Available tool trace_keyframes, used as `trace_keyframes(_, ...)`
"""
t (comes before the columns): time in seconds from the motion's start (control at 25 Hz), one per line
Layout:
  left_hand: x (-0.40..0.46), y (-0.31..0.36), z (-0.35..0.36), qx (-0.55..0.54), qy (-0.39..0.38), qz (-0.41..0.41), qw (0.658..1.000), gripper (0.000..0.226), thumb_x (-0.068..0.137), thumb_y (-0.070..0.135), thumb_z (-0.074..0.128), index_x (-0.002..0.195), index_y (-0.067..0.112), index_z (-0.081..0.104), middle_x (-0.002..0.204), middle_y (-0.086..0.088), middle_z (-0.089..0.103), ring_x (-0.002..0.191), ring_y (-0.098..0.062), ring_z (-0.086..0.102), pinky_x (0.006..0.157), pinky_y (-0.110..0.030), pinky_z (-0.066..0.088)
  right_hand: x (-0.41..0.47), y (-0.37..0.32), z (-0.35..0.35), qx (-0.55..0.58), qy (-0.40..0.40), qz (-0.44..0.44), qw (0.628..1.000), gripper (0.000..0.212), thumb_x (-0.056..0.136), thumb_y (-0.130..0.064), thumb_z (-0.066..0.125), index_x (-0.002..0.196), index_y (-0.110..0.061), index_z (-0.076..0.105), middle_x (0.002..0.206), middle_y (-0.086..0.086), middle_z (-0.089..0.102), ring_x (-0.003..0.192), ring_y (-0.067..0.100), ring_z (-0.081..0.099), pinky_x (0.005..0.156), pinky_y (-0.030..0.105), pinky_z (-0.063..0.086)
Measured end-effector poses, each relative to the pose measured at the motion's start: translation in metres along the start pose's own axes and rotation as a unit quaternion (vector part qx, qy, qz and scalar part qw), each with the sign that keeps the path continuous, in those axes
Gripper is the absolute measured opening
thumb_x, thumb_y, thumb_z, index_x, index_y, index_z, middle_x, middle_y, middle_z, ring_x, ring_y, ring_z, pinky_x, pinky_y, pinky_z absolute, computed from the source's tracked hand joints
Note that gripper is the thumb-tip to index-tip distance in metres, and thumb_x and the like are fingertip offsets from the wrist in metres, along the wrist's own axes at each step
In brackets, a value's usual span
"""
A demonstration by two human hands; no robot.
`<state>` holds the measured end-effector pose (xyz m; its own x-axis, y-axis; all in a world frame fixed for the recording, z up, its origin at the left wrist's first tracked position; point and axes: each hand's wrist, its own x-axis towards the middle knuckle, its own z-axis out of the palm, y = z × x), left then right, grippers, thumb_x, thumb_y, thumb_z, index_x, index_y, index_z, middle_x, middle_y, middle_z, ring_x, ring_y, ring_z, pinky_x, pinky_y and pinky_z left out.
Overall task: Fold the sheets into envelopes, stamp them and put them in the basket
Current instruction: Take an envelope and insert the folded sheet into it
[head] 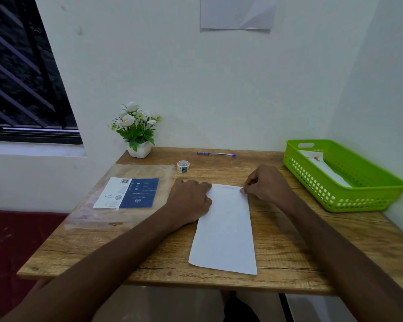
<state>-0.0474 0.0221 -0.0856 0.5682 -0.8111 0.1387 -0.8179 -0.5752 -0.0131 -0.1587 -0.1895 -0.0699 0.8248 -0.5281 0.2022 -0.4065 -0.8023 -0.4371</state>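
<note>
A white sheet (226,228), folded lengthwise into a long strip, lies on the wooden table (288,252) in front of me. My left hand (190,198) presses with curled fingers on the strip's far left corner. My right hand (265,182) pinches the far right corner between thumb and fingertips. A small roll of stamps or tape (183,166) stands behind my left hand. The green basket (370,196) sits at the right edge of the table, with a white folded envelope (321,166) inside it.
A clear plastic packet with a blue and white label (128,192) lies on the table's left side. A blue pen (216,154) lies near the wall. A white pot of artificial flowers (136,133) stands at the back left corner.
</note>
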Motion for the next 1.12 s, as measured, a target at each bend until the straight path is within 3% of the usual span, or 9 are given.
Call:
trace_keyframes(0.12,-0.002,0.004,0.001,0.001,0.011,-0.04,0.999,0.045,0.101,0.037,0.038,0.142,0.024,0.053,0.118,-0.002,0.069,0.112,-0.019,0.06,0.116,-0.047,0.03,-0.002,-0.005,0.002,-0.001,-0.018,-0.008,1.0,0.028,0.068,-0.04,0.089,0.083,-0.019,0.079,0.085,-0.005,0.074,0.083,0.013,0.067,0.074,0.032,0.056)
trace_keyframes(0.2,-0.003,0.009,0.003,0.012,0.014,-0.063,0.998,0.042,0.101,0.038,0.039,0.136,0.022,0.057,0.118,-0.001,0.07,0.112,-0.019,0.061,0.118,-0.05,0.028,-0.004,-0.009,0.008,-0.037,-0.017,-0.032,0.999,0.049,0.075,-0.051,0.083,0.11,-0.018,0.074,0.118,0.001,0.07,0.109,0.019,0.063,0.092,0.034,0.052)
trace_keyframes(0.28,0.0,0.011,0.007,0.016,0.012,-0.081,0.997,0.042,0.101,0.04,0.04,0.133,0.02,0.058,0.124,-0.001,0.07,0.116,-0.02,0.061,0.12,-0.052,0.027,-0.008,-0.014,0.015,-0.066,-0.075,-0.071,0.992,0.071,0.087,-0.055,0.07,0.145,-0.02,0.052,0.156,0.003,0.043,0.141,0.022,0.041,0.113,0.036,0.035)
trace_keyframes(0.36,0.005,0.012,0.01,0.023,0.018,-0.088,0.996,0.042,0.1,0.041,0.041,0.13,0.019,0.06,0.125,-0.002,0.07,0.116,-0.021,0.062,0.117,-0.052,0.028,-0.011,-0.019,0.023,-0.075,-0.134,-0.106,0.982,0.078,0.097,-0.054,0.056,0.16,-0.021,0.025,0.17,0.0,0.014,0.155,0.02,0.015,0.122,0.038,0.017)
trace_keyframes(0.48,0.016,0.012,0.013,0.07,-0.003,-0.078,0.995,0.052,0.102,0.042,0.036,0.145,0.017,0.049,0.134,-0.006,0.066,0.126,-0.025,0.057,0.116,-0.054,0.026,-0.01,-0.024,0.031,-0.1,-0.177,-0.135,0.97,0.072,0.106,-0.047,0.04,0.163,-0.019,0.006,0.171,-0.001,-0.002,0.157,0.016,0.0,0.124,0.04,0.009)
trace_keyframes(0.56,0.023,0.012,0.014,0.1,-0.016,-0.064,0.993,0.059,0.103,0.042,0.033,0.158,0.02,0.03,0.148,-0.009,0.056,0.142,-0.029,0.045,0.119,-0.057,0.021,-0.007,-0.025,0.034,-0.113,-0.168,-0.152,0.967,0.067,0.109,-0.041,0.035,0.163,-0.017,0.004,0.171,0.0,-0.003,0.157,0.015,-0.003,0.124,0.039,0.006)
trace_keyframes(0.72,0.03,0.011,0.017,0.091,-0.007,-0.025,0.995,0.058,0.105,0.037,0.032,0.159,0.015,0.027,0.168,-0.008,0.026,0.156,-0.026,0.02,0.121,-0.055,0.019,-0.003,-0.022,0.04,-0.127,-0.163,-0.165,0.965,0.062,0.11,-0.039,0.029,0.163,-0.017,0.005,0.171,0.0,-0.002,0.157,0.013,-0.004,0.123,0.035,0.003)
trace_keyframes(0.88,0.033,0.009,0.018,0.047,-0.017,-0.013,0.999,0.058,0.106,0.033,0.033,0.16,0.014,0.027,0.166,-0.008,0.031,0.151,-0.023,0.033,0.121,-0.052,0.025,0.003,-0.017,0.047,-0.141,-0.154,-0.133,0.969,0.067,0.107,-0.052,0.023,0.163,-0.018,0.009,0.171,-0.001,0.004,0.157,0.014,0.004,0.124,0.037,0.006)
trace_keyframes(1.12,0.034,0.011,0.021,0.037,0.008,-0.045,0.998,0.052,0.102,0.035,0.039,0.148,0.011,0.046,0.15,-0.009,0.054,0.135,-0.024,0.052,0.115,-0.053,0.03,0.006,-0.013,0.051,-0.151,-0.119,-0.098,0.976,0.073,0.104,-0.062,0.021,0.162,-0.018,0.016,0.17,-0.002,0.013,0.156,0.014,0.014,0.124,0.04,0.011)
